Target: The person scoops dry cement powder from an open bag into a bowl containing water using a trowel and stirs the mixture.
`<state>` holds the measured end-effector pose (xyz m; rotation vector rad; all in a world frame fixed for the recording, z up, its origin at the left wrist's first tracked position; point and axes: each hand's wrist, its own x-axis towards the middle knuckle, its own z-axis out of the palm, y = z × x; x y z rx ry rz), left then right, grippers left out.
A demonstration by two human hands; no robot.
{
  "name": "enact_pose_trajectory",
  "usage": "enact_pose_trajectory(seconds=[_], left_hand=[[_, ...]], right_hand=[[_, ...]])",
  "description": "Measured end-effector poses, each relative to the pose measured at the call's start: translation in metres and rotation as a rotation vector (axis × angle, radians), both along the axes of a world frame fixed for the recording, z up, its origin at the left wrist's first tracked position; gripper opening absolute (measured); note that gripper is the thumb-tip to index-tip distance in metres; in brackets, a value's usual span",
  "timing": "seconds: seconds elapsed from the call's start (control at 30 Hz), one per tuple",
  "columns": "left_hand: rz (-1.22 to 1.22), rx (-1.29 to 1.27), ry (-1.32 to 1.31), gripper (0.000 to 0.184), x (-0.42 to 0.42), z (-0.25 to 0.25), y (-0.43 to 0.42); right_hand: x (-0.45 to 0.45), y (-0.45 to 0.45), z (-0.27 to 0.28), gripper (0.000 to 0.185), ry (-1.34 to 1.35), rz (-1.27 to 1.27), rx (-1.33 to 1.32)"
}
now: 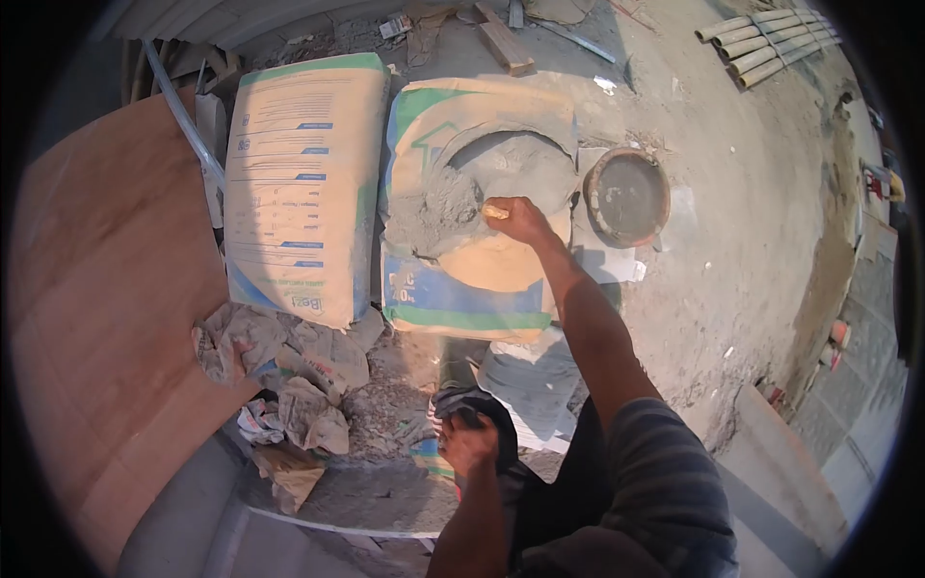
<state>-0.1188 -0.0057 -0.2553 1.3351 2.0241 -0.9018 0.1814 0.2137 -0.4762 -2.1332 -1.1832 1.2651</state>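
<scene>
My right hand (517, 220) is closed around a light wooden handle (496, 211) over the opening of a torn cement bag (482, 308). The tool's other end is hidden in or behind the grey powder (448, 207). Loose powder lies in and around the round opening. Lower in the view, my left hand (469, 445) is closed on a dark object (468, 420) near my knee; what the object is, I cannot make out. A round basin (627, 197) of grey material stands right of the torn bag.
An unopened cement bag (299, 193) lies left of the torn one. Crumpled paper bags (313, 414) are scattered below it. A large brown board (106, 279) leans at the left. Wood scraps (504, 40) and bundled bamboo poles (771, 43) lie farther off.
</scene>
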Motion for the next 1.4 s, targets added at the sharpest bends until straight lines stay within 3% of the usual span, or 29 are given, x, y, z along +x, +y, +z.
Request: enact_pose_trajectory(seconds=[0.2, 0.4, 0.47, 0.53, 0.63, 0.73, 0.83, 0.97, 1.07, 1.17, 1.27, 1.4], left_hand=[[-0.022, -0.037, 0.024, 0.062, 0.017, 0.003, 0.002], [-0.048, 0.003, 0.045, 0.064, 0.030, 0.003, -0.007], [-0.064, 0.035, 0.020, 0.061, 0.030, 0.002, -0.012], [-0.082, 0.048, 0.035, 0.061, 0.032, 0.001, -0.016], [-0.095, 0.041, 0.033, 0.061, 0.035, 0.003, -0.018], [-0.063, -0.032, 0.064, 0.061, 0.043, 0.009, -0.014], [-0.135, 0.035, 0.046, 0.062, 0.040, 0.004, -0.024], [-0.100, 0.004, 0.066, 0.063, 0.043, 0.005, -0.023], [-0.090, -0.005, 0.084, 0.063, 0.046, 0.005, -0.022], [-0.103, 0.005, 0.086, 0.062, 0.044, 0.006, -0.024], [-0.120, 0.026, 0.058, 0.061, 0.039, 0.003, -0.030], [-0.109, -0.028, 0.073, 0.060, 0.038, 0.004, -0.023]], right_hand=[[0.037, -0.083, 0.050, 0.046, 0.145, -0.071, 0.038], [0.082, -0.195, 0.101, 0.046, 0.187, -0.304, 0.180], [0.104, -0.224, 0.125, 0.048, 0.191, -0.470, -0.071], [0.124, -0.260, 0.128, 0.046, 0.226, -0.714, -0.045], [0.154, -0.291, 0.102, 0.042, 0.120, -0.886, 0.101], [0.181, -0.286, 0.052, 0.033, -0.190, -0.871, 0.111], [0.203, -0.271, 0.017, 0.028, 0.147, -0.921, 0.068], [0.195, -0.224, 0.005, 0.031, 0.270, -1.159, -0.017], [0.198, -0.203, 0.000, 0.032, 0.024, -1.073, -0.039], [0.209, -0.201, 0.015, 0.032, 0.183, -1.021, -0.056], [0.221, -0.216, 0.001, 0.033, -0.180, -0.821, -0.029], [0.220, -0.228, 0.047, 0.034, -0.518, -0.630, -0.301]])
